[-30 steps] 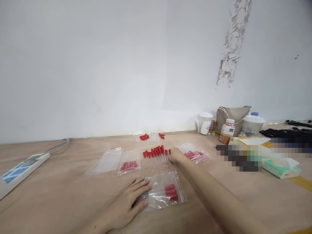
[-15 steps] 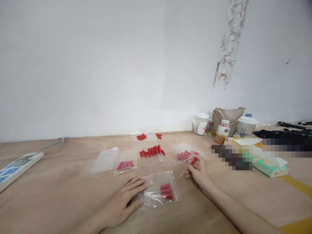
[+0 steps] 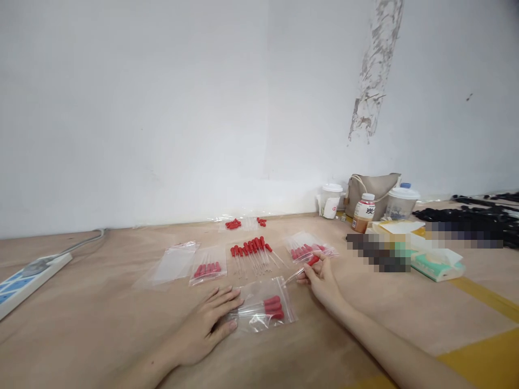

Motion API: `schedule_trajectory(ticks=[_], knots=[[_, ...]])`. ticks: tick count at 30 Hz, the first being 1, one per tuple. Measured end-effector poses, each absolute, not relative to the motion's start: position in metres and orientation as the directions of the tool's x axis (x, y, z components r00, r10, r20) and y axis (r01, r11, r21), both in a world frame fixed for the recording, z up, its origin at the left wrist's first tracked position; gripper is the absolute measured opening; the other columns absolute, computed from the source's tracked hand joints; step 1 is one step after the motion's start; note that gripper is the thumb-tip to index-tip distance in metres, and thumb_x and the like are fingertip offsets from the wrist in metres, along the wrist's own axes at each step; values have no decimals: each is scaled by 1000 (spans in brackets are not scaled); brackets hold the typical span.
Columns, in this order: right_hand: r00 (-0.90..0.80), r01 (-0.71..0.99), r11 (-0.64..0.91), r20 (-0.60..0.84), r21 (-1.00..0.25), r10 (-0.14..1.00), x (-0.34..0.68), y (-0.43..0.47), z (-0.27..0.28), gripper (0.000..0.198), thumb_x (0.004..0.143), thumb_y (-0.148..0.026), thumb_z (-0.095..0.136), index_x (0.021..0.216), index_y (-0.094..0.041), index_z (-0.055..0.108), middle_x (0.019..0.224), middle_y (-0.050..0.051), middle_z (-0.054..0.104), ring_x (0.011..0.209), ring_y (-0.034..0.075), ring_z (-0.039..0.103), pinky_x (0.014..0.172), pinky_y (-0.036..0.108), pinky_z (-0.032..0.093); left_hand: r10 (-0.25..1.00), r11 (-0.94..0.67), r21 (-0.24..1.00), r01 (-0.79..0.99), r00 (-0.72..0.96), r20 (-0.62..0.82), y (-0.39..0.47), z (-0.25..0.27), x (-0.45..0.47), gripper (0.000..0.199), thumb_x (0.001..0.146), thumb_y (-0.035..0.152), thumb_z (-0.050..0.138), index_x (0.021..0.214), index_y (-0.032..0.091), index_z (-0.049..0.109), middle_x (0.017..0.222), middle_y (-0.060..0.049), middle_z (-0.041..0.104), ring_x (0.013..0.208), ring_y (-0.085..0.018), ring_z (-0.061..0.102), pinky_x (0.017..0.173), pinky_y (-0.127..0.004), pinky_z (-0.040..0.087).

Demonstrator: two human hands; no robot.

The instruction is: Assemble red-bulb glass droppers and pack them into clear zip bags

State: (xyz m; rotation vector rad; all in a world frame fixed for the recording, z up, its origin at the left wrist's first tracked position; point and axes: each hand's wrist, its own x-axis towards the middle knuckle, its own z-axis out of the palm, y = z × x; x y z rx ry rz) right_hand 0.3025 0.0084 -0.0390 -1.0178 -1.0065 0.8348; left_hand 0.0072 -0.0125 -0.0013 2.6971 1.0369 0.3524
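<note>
My left hand lies flat with fingers spread, its fingertips on the left end of a clear zip-lock bag. Inside that bag are a few glass droppers with red rubber bulbs. Between thumb and fingers, my right hand pinches a single dropper near its red bulb. The dropper's glass tip points down and left, close to the zip edge of the bag; I cannot tell whether it touches. Beyond the bag lies a row of loose droppers, bulbs toward the wall.
Filled dropper bags lie left and right of the row. Flat clear bags are farther left. A power strip is at the left edge. Cups, a bottle, a pouch and a tissue pack stand right.
My right hand has brought the dropper slightly left, its tip nearer the bag's zip edge. My left hand stays on the bag. The whole view has shifted a little.
</note>
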Motion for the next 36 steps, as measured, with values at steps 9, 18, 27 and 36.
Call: schedule_trajectory(ticks=[9, 18, 27, 36], knots=[[341, -59, 276, 240, -959, 909, 304, 5, -33, 55, 66, -41, 59, 106, -24, 25, 59, -7, 50, 52, 15, 58, 55, 31, 51, 671, -733, 288, 616, 725, 154, -13, 0, 8, 42, 88, 40, 37, 129, 33, 33, 136, 1, 34, 125, -23, 27, 102, -47, 23], [109, -268, 93, 66, -959, 992, 287, -6, -28, 42, 68, -46, 56, 94, -23, 33, 64, -4, 56, 55, 14, 60, 58, 31, 49, 696, -710, 285, 644, 703, 147, -15, 0, 7, 49, 88, 41, 36, 134, 32, 20, 137, 2, 32, 126, -23, 26, 102, -46, 24], [-59, 423, 313, 319, -850, 946, 298, -7, -27, 18, 66, -28, 60, 78, -17, 65, 68, 1, 62, 55, 11, 48, 53, 22, 39, 678, -728, 297, 618, 712, 180, -15, 1, 7, 49, 88, 40, 38, 134, 32, 23, 136, 2, 33, 125, -25, 28, 102, -45, 24], [-288, 226, 351, 282, -909, 915, 282, -9, -27, 18, 74, -26, 50, 86, -17, 60, 73, 1, 63, 68, 13, 57, 65, 25, 44, 673, -734, 298, 610, 712, 199, -13, -2, 7, 48, 88, 39, 39, 133, 33, 24, 135, 2, 35, 124, -25, 29, 102, -45, 24]])
